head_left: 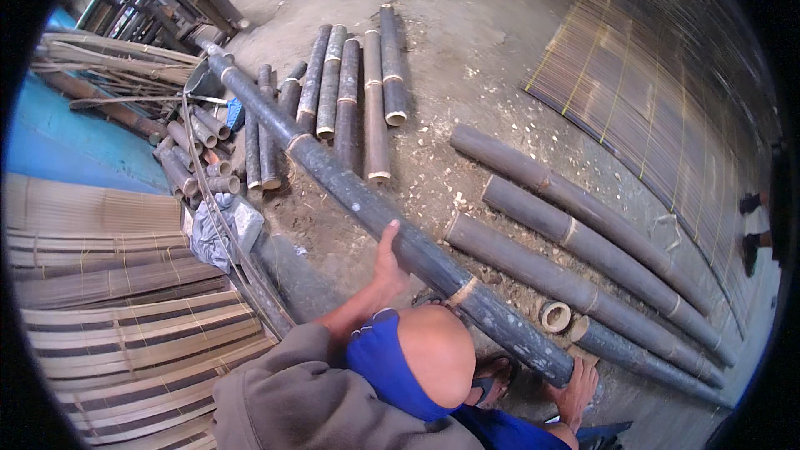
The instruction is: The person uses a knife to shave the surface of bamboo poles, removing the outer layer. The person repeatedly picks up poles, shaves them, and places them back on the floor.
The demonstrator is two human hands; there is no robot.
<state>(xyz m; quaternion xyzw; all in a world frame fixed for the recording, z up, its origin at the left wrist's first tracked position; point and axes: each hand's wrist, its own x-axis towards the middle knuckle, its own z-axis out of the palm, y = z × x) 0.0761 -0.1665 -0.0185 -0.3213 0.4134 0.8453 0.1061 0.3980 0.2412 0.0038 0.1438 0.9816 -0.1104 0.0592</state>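
**Fisheye on the head, angled down past the knee**

The view comes from the left camera of a pair worn on the person's head, facing down and forward. Nearest are the grey-brown sleeve [292, 392] and bare knee [437, 354], seen from above along the near edge. The left hand [390, 268] and right hand [575, 392] lie close too, the latter near the right of the knee. From there the view stretches over the dark bamboo pole [350, 196] to the far floor [475, 0]. It takes in slatted panels [133, 321] at left and a large blind [642, 83] at right, whose edge bows toward the black, rounded rim.
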